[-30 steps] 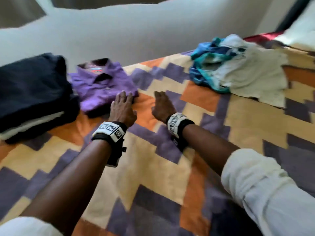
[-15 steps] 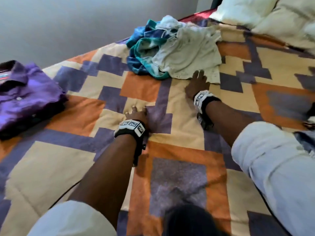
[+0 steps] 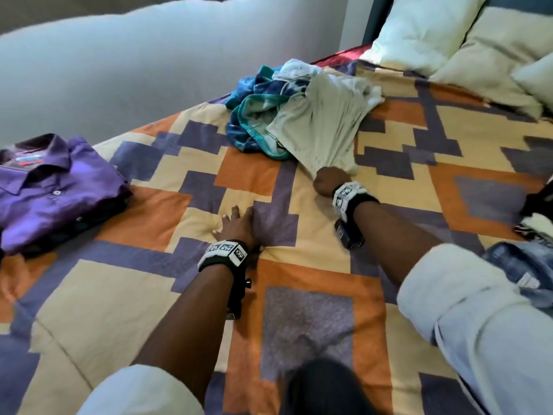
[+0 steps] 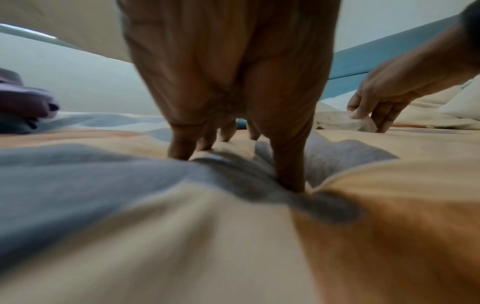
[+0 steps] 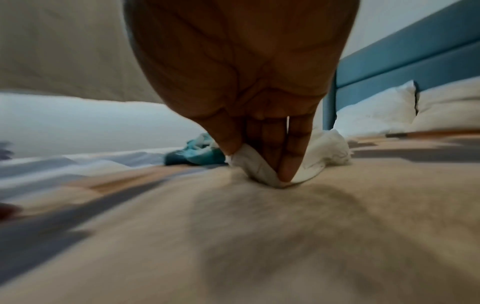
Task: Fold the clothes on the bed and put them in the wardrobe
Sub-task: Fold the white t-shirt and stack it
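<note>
A cream-white garment (image 3: 323,127) lies in a loose heap with a blue and teal tie-dye piece (image 3: 254,115) at the far middle of the bed. My right hand (image 3: 329,179) grips the near edge of the cream garment (image 5: 255,166), thumb and fingers pinching the cloth against the cover, and the fabric is stretched toward me. My left hand (image 3: 236,221) rests on the patterned bedcover (image 3: 143,289) with straight fingers (image 4: 179,144) pressing into it and holds nothing. A folded purple shirt (image 3: 51,187) sits at the left edge of the bed.
Pale pillows (image 3: 434,31) lean on a blue headboard (image 5: 405,51) at the far right. A denim piece (image 3: 520,268) and a dark and white item (image 3: 538,214) lie at the right edge. A pale wall (image 3: 134,70) runs along the bed's far side.
My view swung right from the folded stack. The right hand reached the cream garment and closed on its edge, pulling it toward me. The left hand stayed pressed on the bedcover.
</note>
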The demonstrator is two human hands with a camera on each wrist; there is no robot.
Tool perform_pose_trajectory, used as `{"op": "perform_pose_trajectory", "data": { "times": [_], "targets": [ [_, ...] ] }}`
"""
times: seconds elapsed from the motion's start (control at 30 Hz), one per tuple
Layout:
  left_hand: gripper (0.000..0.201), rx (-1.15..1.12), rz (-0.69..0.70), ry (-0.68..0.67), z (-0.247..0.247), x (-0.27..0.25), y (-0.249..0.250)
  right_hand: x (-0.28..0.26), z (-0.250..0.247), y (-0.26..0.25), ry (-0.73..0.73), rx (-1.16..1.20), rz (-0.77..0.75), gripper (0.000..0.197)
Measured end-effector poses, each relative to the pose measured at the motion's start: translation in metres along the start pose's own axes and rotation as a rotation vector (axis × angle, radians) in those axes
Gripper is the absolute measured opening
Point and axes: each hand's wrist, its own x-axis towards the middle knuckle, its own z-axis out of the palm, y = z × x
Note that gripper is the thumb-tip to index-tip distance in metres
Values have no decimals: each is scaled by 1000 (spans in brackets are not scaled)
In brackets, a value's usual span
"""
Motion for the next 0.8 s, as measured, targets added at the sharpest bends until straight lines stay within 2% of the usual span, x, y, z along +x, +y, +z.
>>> {"op": "perform_pose_trajectory", "data": {
  "times": [0.07,0.17,0.23,0.3,0.37,0.4,0.43,0.53,0.6,0.63,0.7,0.73,0.8],
  "targets": [
    [103,-53,70,32,-1,-24,-9,-39,2,-21,-57,12,-68,37],
    [112,-227,208,96,-2,-69,-22,-98,0,-63,-178,61,-195,45],
    [111,-289,318,167,0,-110,-34,-143,-2,-100,-271,98,-334,36],
    [98,-359,415,266,0,-150,-49,-186,-1,-139,-362,200,-509,28],
    [74,-487,409,389,-2,-192,-77,-228,3,-176,-442,412,-651,17],
    [58,-516,376,465,-2,-213,-95,-248,7,-193,-486,565,-667,13],
    [46,-500,338,528,-2,-232,-112,-261,13,-206,-537,712,-673,11],
    [39,-435,163,638,6,-294,-171,-303,35,-250,-667,872,-690,10],
    [25,-407,-29,733,10,-327,-215,-321,47,-273,-639,921,-643,7],
    [22,-417,-141,808,12,-345,-237,-323,55,-282,-545,867,-623,4],
    [28,-523,-400,1016,13,-377,-278,-326,70,-289,-348,556,-597,8],
    [29,-595,-546,1134,12,-393,-294,-327,78,-291,-314,402,-580,16],
    [23,-754,-797,1303,9,-418,-317,-333,91,-291,-264,242,-555,38]
  ]
}}
